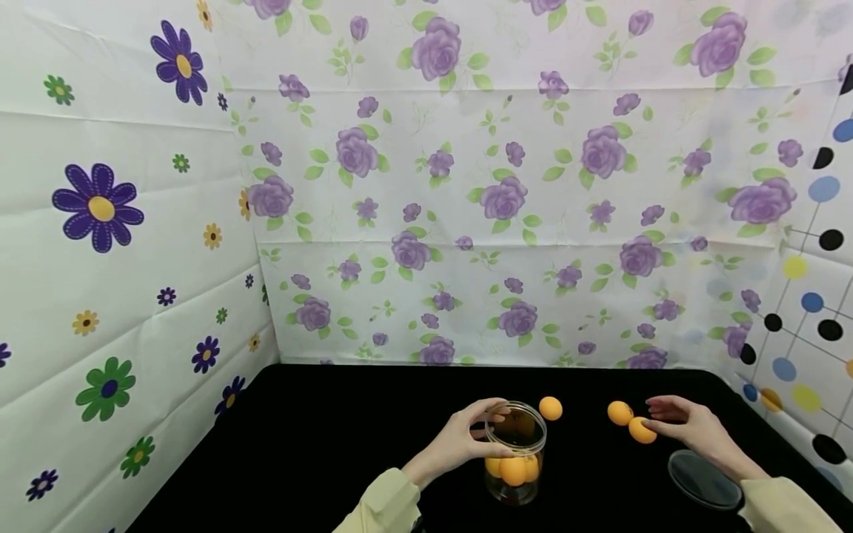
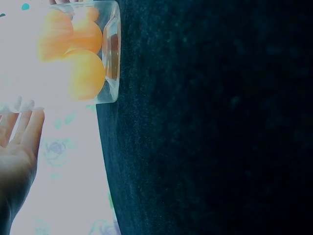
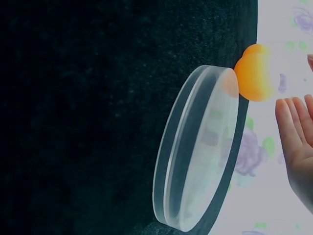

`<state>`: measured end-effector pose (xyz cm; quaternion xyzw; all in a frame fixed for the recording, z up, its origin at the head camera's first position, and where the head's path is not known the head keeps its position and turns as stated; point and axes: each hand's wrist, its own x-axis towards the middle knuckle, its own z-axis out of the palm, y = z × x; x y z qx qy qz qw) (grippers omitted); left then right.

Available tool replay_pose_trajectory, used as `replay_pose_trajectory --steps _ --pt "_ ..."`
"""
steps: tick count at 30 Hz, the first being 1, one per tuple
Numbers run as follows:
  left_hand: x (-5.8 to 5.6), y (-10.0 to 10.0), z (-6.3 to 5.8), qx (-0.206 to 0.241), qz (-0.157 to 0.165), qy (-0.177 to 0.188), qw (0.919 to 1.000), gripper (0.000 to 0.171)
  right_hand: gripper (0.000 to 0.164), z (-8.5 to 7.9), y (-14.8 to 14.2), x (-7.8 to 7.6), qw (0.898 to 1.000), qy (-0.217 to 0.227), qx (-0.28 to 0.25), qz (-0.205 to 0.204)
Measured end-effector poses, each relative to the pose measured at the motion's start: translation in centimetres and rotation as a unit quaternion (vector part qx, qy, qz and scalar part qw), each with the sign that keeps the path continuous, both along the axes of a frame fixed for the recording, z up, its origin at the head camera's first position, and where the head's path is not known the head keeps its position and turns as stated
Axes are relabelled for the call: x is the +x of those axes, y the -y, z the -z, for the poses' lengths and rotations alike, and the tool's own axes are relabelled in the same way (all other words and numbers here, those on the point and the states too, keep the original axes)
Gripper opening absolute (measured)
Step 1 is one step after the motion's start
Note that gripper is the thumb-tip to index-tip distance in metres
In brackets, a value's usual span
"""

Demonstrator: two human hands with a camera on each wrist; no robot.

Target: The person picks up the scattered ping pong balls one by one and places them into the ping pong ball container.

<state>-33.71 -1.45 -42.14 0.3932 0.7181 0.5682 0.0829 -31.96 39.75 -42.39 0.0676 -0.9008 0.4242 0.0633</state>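
While the left hand grips the uncovered jar, the right hand hovers by a loose ball

Since the nearer ball lies just off the right thumb tip, on the inner side of that hand, the right hand is much closer to it than the left. Its fingers and thumb stand apart, grasping nothing; whether the thumb brushes the ball I cannot tell. The ball is round, with no long axis to match; the jar's axis runs upright, its mouth facing up, over to the left of the ball and well apart from it. The left fingers and thumb curl around the jar near its rim. A second ball sits right beside the nearer one, and a third ball lies just beyond the jar. The clear lid lies on the black tabletop near the right wrist, with flowered sheets behind

The left wrist view shows through the wall how the orange balls inside pile above the jar's base, though glare hides their number; the right wrist view shows the lid's deep side wall, which the head view barely gives
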Motion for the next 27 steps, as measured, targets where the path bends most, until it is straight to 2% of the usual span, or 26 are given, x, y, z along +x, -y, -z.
replay_pose_trajectory --steps 9,22,27 --pt "0.12 0.09 0.01 0.004 -0.001 0.006 1.0 0.06 0.057 0.73 -0.06 -0.04 1.0 0.003 0.012 -0.015" --pt "0.02 0.19 -0.23 0.0 -0.008 -0.001 1.0 0.06 0.058 0.45 -0.07 -0.11 0.999 0.008 0.006 -0.036" --pt "-0.02 0.07 -0.08 -0.001 -0.004 0.001 1.0 0.06 0.061 0.73 -0.16 -0.11 0.999 0.014 0.014 -0.027"
